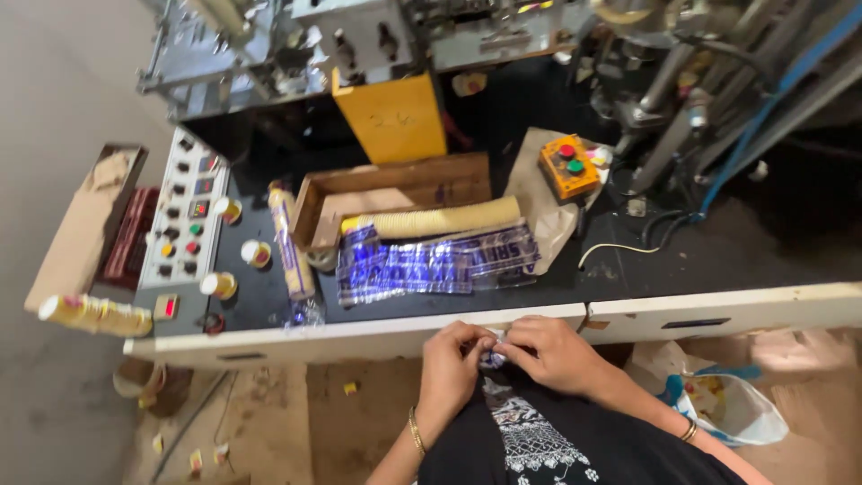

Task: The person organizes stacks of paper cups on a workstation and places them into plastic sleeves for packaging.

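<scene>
Hands: left hand (452, 355) + right hand (545, 352) fingers pinched shut on small foil wrapper (493, 359) at surface (377, 337) edge | likely light, thin, crinkly, slippery | grip edges.

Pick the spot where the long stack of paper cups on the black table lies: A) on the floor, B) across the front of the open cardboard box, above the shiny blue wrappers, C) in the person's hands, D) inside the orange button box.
B: the long cup stack lies across the cardboard box front, just above the shiny blue wrappers.
</scene>
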